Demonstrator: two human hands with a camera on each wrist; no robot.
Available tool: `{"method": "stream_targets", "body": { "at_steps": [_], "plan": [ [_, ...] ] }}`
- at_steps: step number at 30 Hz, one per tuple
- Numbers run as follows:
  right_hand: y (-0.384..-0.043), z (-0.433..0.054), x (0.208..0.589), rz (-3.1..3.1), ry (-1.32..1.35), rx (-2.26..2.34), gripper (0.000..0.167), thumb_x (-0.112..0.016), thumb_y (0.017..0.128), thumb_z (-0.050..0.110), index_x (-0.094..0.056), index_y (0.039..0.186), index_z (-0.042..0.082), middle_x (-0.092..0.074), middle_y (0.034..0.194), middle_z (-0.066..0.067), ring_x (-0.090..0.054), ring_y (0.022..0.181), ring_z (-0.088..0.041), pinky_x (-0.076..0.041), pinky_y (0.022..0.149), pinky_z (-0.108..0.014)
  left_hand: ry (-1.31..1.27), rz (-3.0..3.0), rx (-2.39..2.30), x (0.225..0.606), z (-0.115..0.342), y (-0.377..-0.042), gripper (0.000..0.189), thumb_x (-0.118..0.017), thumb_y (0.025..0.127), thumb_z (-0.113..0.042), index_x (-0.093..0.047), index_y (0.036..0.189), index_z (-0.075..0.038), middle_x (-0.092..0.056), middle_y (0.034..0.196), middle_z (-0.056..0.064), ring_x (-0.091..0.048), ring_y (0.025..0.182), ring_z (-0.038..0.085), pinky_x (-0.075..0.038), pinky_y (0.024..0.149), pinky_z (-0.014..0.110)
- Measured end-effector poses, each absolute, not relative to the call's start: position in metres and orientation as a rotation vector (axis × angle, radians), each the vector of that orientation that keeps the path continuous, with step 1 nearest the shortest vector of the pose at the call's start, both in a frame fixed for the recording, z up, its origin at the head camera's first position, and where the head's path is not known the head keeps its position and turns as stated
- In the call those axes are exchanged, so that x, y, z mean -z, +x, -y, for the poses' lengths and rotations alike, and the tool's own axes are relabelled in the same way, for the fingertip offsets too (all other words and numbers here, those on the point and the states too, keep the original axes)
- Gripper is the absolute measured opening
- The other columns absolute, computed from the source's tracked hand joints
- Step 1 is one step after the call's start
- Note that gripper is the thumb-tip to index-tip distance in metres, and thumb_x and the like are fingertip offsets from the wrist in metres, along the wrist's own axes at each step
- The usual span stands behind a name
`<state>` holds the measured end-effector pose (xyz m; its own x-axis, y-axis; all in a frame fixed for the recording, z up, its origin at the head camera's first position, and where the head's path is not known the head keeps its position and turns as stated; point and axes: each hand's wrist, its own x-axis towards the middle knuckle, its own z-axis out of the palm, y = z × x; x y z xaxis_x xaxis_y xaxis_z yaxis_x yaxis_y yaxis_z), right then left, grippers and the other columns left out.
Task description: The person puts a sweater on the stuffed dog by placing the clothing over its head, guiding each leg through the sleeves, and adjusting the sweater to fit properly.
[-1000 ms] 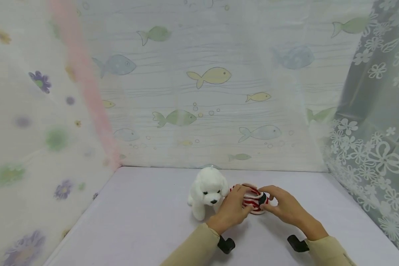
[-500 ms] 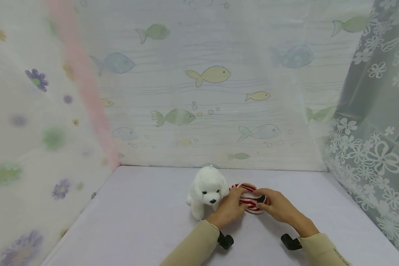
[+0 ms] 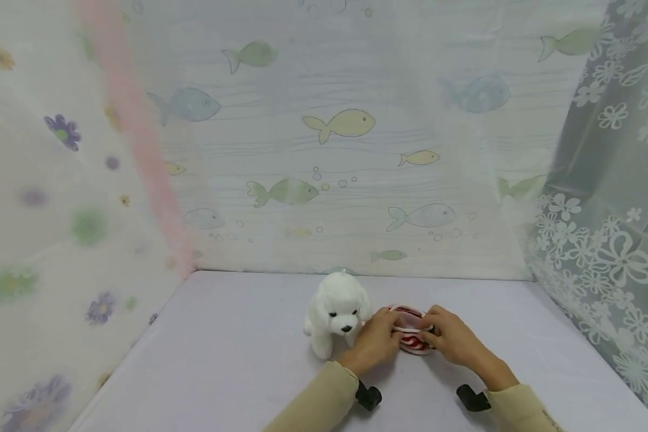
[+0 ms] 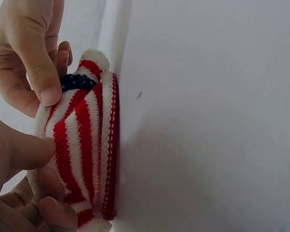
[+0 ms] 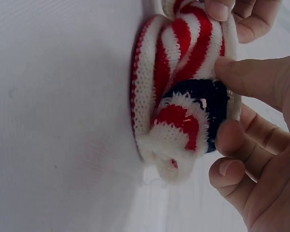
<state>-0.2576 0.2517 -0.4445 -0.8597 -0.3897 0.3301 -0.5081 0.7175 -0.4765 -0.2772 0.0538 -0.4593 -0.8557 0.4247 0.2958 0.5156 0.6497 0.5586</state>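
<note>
A small knitted sweater (image 3: 414, 343) with red and white stripes stands on the white table, its opening facing up and its lining showing. My left hand (image 3: 375, 342) pinches the white rim on the left, thumb on the outside. On the opposite side my right hand (image 3: 453, 339) pinches the rim by a navy patch (image 5: 193, 92). One short striped sleeve (image 5: 176, 123) with a white cuff sticks out below that patch in the right wrist view. Left of the sweater stands a white plush dog (image 3: 337, 306), partly overlapped by my left hand.
A fish-print curtain (image 3: 324, 180) hangs behind the table (image 3: 237, 348). Flowered sheets close off the left side (image 3: 86, 240) and the right side (image 3: 621, 252). Black wrist mounts (image 3: 368, 396) hang under both forearms.
The sweater's opening, flattened half a second ago, now gapes upward. Its body has tipped and come slightly nearer. Both hands have drawn a little closer together; the plush dog stays put.
</note>
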Motion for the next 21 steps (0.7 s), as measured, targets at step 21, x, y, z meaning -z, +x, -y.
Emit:
{"method": "stream_targets", "body": {
  "at_steps": [21],
  "plan": [
    [-0.228, -0.261, 0.389, 2.327, 0.898, -0.893, 0.025, -0.072, 0.082, 0.0, -0.067, 0.093, 0.021, -0.057, 0.087, 0.013, -0.048, 0.066, -0.001, -0.042, 0.056, -0.018, -1.016, 2.51, 1.075, 0.405, -0.052, -0.245, 0.006, -0.065, 0.09, -0.015, -0.063, 0.094, -0.012, -0.056, 0.085, -0.007, -0.048, 0.073, -0.002, -0.041, 0.065, 0.011]
  ]
}}
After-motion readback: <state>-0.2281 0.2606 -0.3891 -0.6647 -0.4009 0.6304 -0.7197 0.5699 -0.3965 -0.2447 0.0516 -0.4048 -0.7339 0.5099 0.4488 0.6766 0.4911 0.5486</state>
